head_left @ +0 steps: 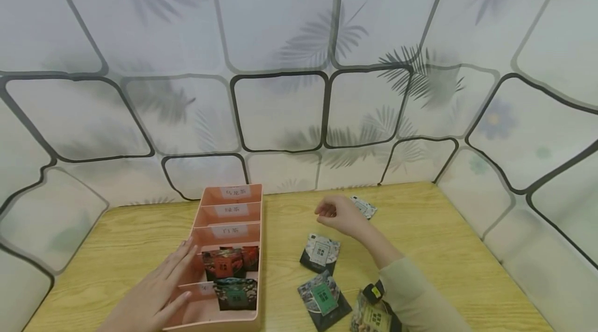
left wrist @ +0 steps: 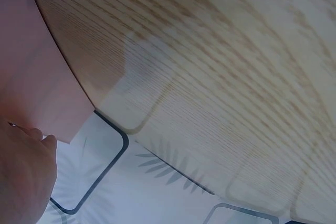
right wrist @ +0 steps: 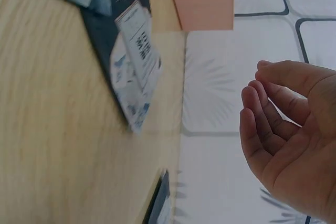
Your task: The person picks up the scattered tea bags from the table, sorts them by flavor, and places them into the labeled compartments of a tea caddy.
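Note:
My left hand [head_left: 154, 290] lies along the left side of a pink divided box [head_left: 259, 270], its fingers extended over the rim. Inside the box, red sachets [head_left: 224, 264] stand in one compartment and a dark sachet with a green label [head_left: 236, 294] in the nearest one. Above the table, my right hand [head_left: 343, 215] holds nothing, with fingers and thumb loosely curved, as the right wrist view also shows. It is between a sachet with a white label [head_left: 320, 253] and a pale sachet [head_left: 363, 207] behind it.
Closer to me lie another green-labelled sachet [head_left: 324, 298] and a sachet with a yellowish label [head_left: 376, 319], partly covered by the right sleeve [head_left: 416, 285]. Paper labels mark the box's dividers. Patterned white fabric [head_left: 280, 114] encloses the wooden table [head_left: 289, 218] at the back and sides.

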The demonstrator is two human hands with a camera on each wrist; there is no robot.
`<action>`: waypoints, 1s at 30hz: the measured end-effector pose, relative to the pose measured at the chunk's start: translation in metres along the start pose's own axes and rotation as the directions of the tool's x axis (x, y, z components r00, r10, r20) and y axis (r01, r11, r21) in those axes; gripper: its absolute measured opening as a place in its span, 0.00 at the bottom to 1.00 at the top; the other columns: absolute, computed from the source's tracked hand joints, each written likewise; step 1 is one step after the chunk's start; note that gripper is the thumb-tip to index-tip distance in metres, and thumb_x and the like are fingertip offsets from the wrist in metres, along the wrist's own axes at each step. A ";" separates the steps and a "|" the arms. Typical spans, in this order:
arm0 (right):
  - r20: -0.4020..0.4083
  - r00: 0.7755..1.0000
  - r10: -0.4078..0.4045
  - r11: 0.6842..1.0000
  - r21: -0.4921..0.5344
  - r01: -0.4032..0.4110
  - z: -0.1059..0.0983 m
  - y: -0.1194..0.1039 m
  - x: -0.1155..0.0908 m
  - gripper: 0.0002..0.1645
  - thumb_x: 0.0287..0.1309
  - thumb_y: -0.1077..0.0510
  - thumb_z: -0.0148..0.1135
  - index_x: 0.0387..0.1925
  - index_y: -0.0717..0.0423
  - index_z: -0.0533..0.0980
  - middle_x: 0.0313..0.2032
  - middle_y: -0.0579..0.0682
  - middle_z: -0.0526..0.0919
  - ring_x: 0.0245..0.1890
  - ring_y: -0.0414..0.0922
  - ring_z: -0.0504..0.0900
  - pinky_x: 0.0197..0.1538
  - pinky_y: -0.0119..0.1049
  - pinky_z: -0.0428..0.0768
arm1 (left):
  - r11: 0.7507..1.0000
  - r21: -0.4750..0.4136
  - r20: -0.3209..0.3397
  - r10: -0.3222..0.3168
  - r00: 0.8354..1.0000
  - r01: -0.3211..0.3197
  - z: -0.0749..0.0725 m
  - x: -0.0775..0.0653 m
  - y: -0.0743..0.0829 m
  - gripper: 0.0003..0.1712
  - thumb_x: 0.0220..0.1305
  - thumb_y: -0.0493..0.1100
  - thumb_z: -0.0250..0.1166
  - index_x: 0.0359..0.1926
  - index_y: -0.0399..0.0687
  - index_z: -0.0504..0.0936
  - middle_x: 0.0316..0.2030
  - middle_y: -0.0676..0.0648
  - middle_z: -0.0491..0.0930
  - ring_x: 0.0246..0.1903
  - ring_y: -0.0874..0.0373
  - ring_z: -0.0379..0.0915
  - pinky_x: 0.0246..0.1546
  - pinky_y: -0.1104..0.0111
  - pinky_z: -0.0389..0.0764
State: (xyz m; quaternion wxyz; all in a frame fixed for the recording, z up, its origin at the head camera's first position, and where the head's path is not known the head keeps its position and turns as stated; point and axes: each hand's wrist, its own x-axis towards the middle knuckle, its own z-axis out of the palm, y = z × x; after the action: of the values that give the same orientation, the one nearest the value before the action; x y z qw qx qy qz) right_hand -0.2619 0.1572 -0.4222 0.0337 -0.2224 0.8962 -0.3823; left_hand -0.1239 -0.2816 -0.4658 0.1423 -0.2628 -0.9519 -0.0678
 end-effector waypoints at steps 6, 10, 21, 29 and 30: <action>0.010 1.000 -0.003 1.000 -0.023 0.003 0.000 0.013 -0.008 0.05 0.66 0.65 0.70 0.42 0.64 0.85 0.36 0.52 0.87 0.35 0.39 0.82 0.40 0.29 0.83 | 1.000 -0.002 0.001 -0.005 1.000 0.005 0.000 0.000 0.000 0.52 0.72 0.56 0.69 0.86 0.51 0.52 0.84 0.47 0.56 0.78 0.85 0.17 0.58 0.48 0.86; 0.021 1.000 0.014 1.000 -0.022 -0.013 0.001 0.022 -0.012 0.05 0.65 0.65 0.71 0.42 0.63 0.84 0.36 0.52 0.87 0.35 0.40 0.83 0.40 0.29 0.83 | 1.000 -0.001 -0.001 -0.005 1.000 0.005 0.000 0.000 0.001 0.52 0.72 0.56 0.68 0.86 0.51 0.51 0.84 0.47 0.56 0.78 0.84 0.17 0.58 0.48 0.85; 0.091 0.995 0.052 0.999 -0.017 -0.050 0.002 0.038 -0.022 0.09 0.65 0.63 0.73 0.43 0.63 0.84 0.35 0.51 0.87 0.35 0.39 0.83 0.40 0.30 0.83 | 0.998 -0.058 -0.004 0.008 1.000 -0.008 -0.001 0.000 -0.001 0.49 0.74 0.54 0.67 0.86 0.50 0.52 0.84 0.45 0.56 0.79 0.84 0.19 0.70 0.94 0.28; 0.126 0.991 0.054 0.999 0.001 -0.054 0.009 0.046 -0.030 0.11 0.64 0.62 0.74 0.44 0.62 0.83 0.36 0.51 0.86 0.36 0.38 0.82 0.40 0.28 0.82 | 0.999 -0.053 -0.009 0.008 1.000 -0.009 0.000 -0.001 -0.001 0.50 0.73 0.54 0.68 0.86 0.51 0.52 0.85 0.47 0.54 0.79 0.84 0.19 0.68 0.95 0.28; 0.129 0.990 0.057 0.998 0.007 -0.059 0.010 0.047 -0.031 0.11 0.63 0.62 0.74 0.44 0.62 0.83 0.36 0.51 0.86 0.36 0.38 0.82 0.40 0.28 0.82 | 0.999 -0.051 -0.010 0.011 1.000 -0.011 0.000 -0.001 -0.001 0.51 0.73 0.54 0.68 0.86 0.51 0.52 0.85 0.47 0.54 0.79 0.84 0.19 0.69 0.95 0.28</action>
State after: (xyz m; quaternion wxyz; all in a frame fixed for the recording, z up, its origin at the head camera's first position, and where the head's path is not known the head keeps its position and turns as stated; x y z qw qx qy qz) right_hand -0.2496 0.1920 -0.4652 0.1037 -0.2203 0.8963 -0.3707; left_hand -0.1236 -0.2832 -0.4665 0.1404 -0.2713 -0.9477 -0.0924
